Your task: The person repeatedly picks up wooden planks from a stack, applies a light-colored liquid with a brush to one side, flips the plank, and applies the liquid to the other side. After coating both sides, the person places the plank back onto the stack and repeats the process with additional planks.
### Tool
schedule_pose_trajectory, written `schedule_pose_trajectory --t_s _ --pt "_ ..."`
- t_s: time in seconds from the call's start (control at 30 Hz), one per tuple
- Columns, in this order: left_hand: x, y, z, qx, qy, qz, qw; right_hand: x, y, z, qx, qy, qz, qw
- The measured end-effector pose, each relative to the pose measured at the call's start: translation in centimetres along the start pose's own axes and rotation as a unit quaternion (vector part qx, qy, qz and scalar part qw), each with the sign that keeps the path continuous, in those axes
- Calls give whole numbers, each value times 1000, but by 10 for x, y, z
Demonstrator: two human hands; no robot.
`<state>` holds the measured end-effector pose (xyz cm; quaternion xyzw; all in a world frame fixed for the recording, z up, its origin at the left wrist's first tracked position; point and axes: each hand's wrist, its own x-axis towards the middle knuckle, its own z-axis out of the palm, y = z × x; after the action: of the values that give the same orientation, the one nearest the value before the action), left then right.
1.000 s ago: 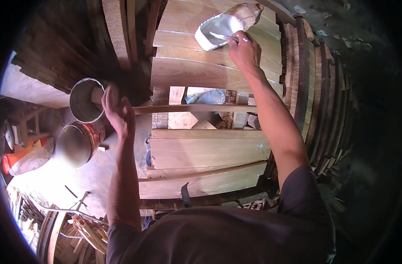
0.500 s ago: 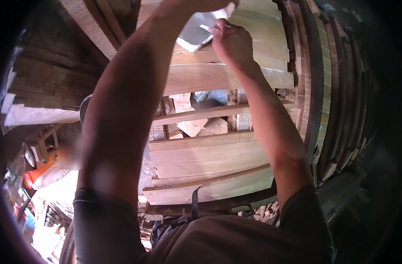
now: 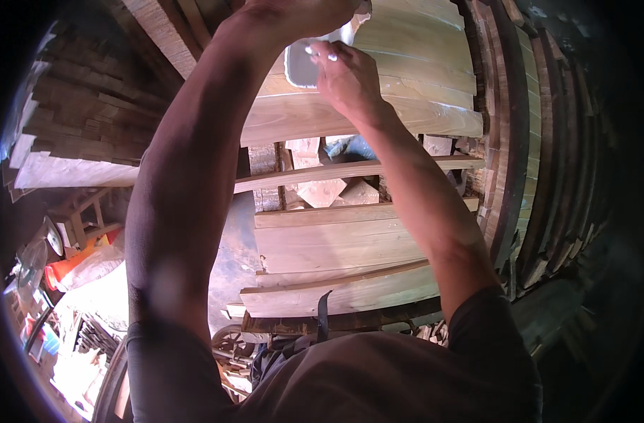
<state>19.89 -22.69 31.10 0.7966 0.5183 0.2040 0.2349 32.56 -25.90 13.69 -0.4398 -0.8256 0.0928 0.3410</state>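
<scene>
A whitish plastic container rests high on a stack of pale curved wooden planks. My left hand reaches up to the top edge of the picture and closes over the container's upper part; my left forearm crosses the middle of the view. My right hand is just beside the container on its right. Its fingers are curled, with the tips pinched on the container's rim. Most of the container is hidden behind both hands.
Wide planks lie below, with a thin batten and wooden blocks between the layers. Dark curved boards stand at the right. Stacked timber fills the left, with an orange bag below it.
My left hand rose from beside the metal buckets at the left up to the container. My arm now hides the buckets. My right hand stayed at the container.
</scene>
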Motion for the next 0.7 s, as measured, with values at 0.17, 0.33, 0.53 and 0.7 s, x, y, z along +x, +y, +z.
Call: schedule_pose_trajectory --t_s 0.17,0.33,0.53,0.7 --pt "-6 -46 4 -2 48 53 997 11 -1 -32 -103 -221 -16 970" --pt "-13 -49 -1 -14 71 32 997 18 6 -34 -180 -113 28 977" --pt "-7 -53 2 -23 59 -15 998 14 -19 -14 -108 -173 107 973" --pt "-20 -45 -9 -47 55 -36 997 10 2 -8 166 -108 331 922"
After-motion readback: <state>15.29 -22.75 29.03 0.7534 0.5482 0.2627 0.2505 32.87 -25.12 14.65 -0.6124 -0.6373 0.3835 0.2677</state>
